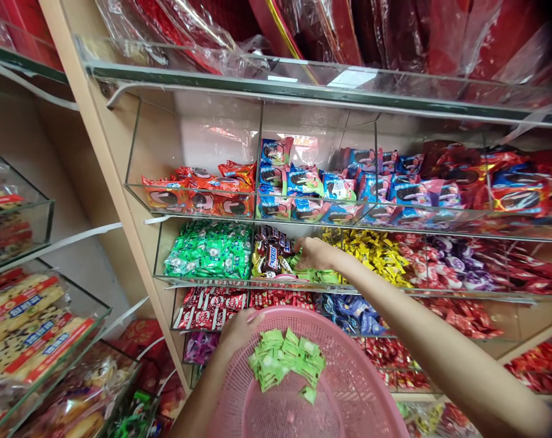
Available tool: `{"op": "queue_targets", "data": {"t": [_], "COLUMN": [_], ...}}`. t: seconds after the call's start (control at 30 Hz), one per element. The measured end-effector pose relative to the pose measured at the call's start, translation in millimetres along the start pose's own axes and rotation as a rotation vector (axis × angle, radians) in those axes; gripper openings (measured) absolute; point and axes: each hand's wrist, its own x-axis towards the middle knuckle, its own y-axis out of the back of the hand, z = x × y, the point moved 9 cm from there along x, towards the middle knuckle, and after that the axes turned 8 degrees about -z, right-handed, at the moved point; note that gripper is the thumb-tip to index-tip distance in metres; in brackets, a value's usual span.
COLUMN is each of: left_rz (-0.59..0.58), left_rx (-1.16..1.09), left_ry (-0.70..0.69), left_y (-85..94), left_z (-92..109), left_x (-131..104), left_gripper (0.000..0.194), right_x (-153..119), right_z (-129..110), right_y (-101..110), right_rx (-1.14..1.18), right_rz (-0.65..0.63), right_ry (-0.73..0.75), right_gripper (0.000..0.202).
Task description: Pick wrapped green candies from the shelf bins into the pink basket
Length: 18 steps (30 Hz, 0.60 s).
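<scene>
A pink mesh basket (362,365) is tilted toward the shelves, and my left hand (239,331) grips its upper left rim. Light green wrapped packets (287,359) lie in a loose pile inside it. My right hand (314,254) reaches into a glass shelf bin, its fingers bent down at more light green packets (328,275); whether it holds any is too small to tell. Just left of those fingers are dark Snickers bars (272,258). Yellow wrapped candies (378,255) fill the space to the right of my right hand.
Green candies (209,249) fill the bin at left. Above runs a glass shelf with blue cookie packs (305,179) and orange packs (207,194). A wooden upright (115,201) and bagged biscuits (33,322) stand left. Red candies (214,304) lie below.
</scene>
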Motion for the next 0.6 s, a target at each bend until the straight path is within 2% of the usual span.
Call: {"op": "queue_targets", "data": {"t": [0.17,0.37,0.6], "left_rz": [0.012,0.013,-0.003], "left_rx": [-0.021,-0.036,-0.027], "left_ry": [-0.006,0.013,0.019], "left_y": [3.0,5.5,5.2], "left_z": [-1.5,-2.6,1.6], "left_x": [-1.9,-4.8,-6.3], "left_gripper": [0.054,0.051,0.051], "right_x": [9.0,8.4,4.2], "right_z": [-1.7,-5.0,13.3], "right_y": [-11.0,-12.6,-7.1], "right_rx": [-0.071,-0.108,-0.124], "right_rz": [-0.061,-0.071,-0.039], "right_ry": [-0.025,-0.006,-0.036], "right_gripper": [0.061,0.063,0.058]}}
